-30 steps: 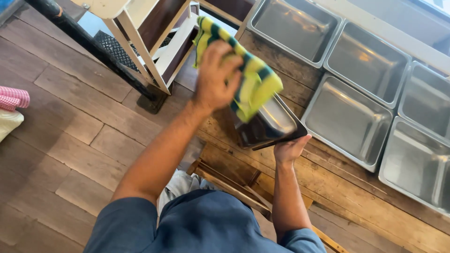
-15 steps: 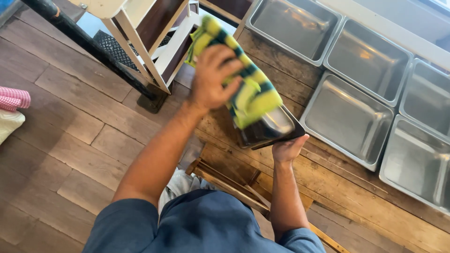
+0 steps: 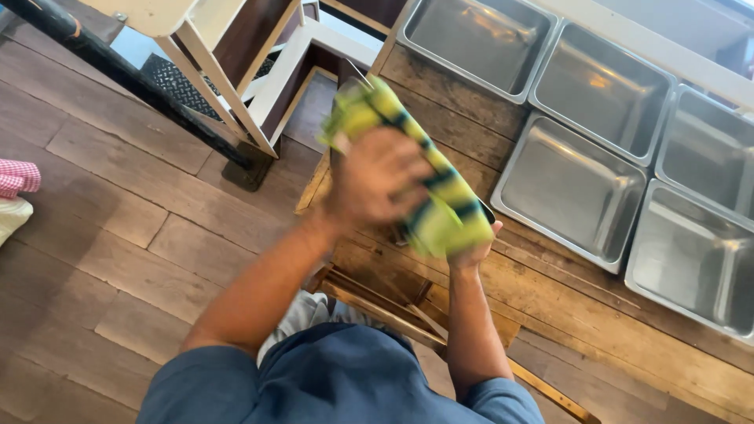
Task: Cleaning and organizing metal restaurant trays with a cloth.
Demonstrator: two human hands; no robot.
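Here, yellow-green striped cloth (image 3: pixel 428 196) clenched in left hand (image 3: pixel 377 184), over the metal pan (image 3: pixel 485 212) gripped from below by right hand (image 3: pixel 475 251).

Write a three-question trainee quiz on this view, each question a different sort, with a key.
1. True or false: the left hand presses a yellow-green striped cloth.
2. Multiple choice: the steel pans on the wooden table look A) full of food, B) empty, C) covered with lids.
3. Fill in: the right hand supports the metal pan from ____.

Key: 1 true; 2 B; 3 below. The held pan is mostly hidden by the cloth.
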